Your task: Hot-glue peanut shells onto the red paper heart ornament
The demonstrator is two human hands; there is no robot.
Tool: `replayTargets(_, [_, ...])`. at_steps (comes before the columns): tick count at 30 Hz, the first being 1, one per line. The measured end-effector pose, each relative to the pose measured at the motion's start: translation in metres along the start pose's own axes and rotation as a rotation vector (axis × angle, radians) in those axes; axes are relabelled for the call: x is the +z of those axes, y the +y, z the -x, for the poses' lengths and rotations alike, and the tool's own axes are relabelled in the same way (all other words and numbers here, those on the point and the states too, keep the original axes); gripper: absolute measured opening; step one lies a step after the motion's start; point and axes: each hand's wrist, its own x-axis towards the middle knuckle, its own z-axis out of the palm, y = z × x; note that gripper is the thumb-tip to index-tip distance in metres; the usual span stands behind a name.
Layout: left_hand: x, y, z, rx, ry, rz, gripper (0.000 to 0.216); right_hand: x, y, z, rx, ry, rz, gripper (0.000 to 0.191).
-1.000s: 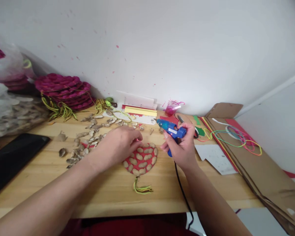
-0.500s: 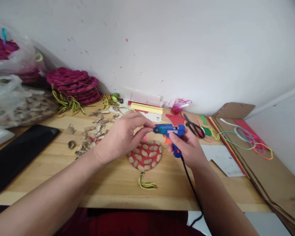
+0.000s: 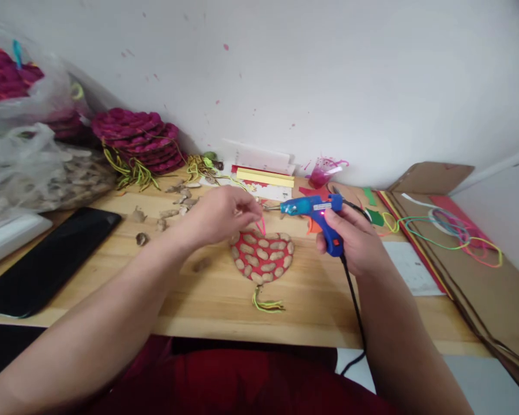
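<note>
My right hand (image 3: 357, 236) is wrapped round the handle of a blue hot glue gun (image 3: 313, 206). Its orange trigger shows, a small light glows on its side, and the metal nozzle points left. By the nozzle tip, my left hand (image 3: 225, 216) has thumb and fingers pinched together; anything between them is too small to make out. Below the hands lies a red heart-shaped piece (image 3: 263, 258) covered with peanut shells, with a pink loop (image 3: 263, 225) at its top and a yellow-green tassel (image 3: 268, 305) at its bottom.
Loose peanut shells (image 3: 168, 214) lie left of the heart, near a black phone (image 3: 56, 259). Behind are stacked magenta coasters (image 3: 134, 135) and a bag of shells (image 3: 86, 176). A cup of pink liquid (image 3: 322, 173) stands by the wall. Coloured cord (image 3: 450, 225) and cardboard (image 3: 497, 288) lie right.
The glue gun has drawn back from my left fingers, baring its metal nozzle, and its handle has tilted. My left hand stays pinched. The whole view has shifted slightly.
</note>
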Motion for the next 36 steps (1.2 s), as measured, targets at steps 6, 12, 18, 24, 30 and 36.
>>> replayTargets(6, [0.024,0.006,0.005,0.258,-0.2,-0.378,0.012,-0.001,-0.004,-0.003,-0.055,0.159,-0.039,0.039])
replayTargets(12, [0.027,0.011,0.007,0.255,-0.256,-0.493,0.018,0.002,-0.002,-0.001,-0.087,0.118,-0.025,0.038])
replayTargets(18, [0.028,0.01,0.007,0.273,-0.269,-0.482,0.017,0.004,0.004,-0.001,-0.135,0.043,0.063,0.032])
replayTargets(24, [0.024,0.007,0.004,0.258,-0.224,-0.309,0.007,0.002,0.007,-0.001,-0.083,0.009,0.021,0.036])
replayTargets(30, [-0.01,0.009,0.002,0.198,-0.029,0.161,0.017,-0.001,0.005,0.0,-0.038,-0.105,0.036,0.035])
replayTargets(36, [-0.039,0.044,-0.015,0.461,-0.11,0.105,0.011,-0.006,0.004,0.001,0.053,-0.338,0.078,0.032])
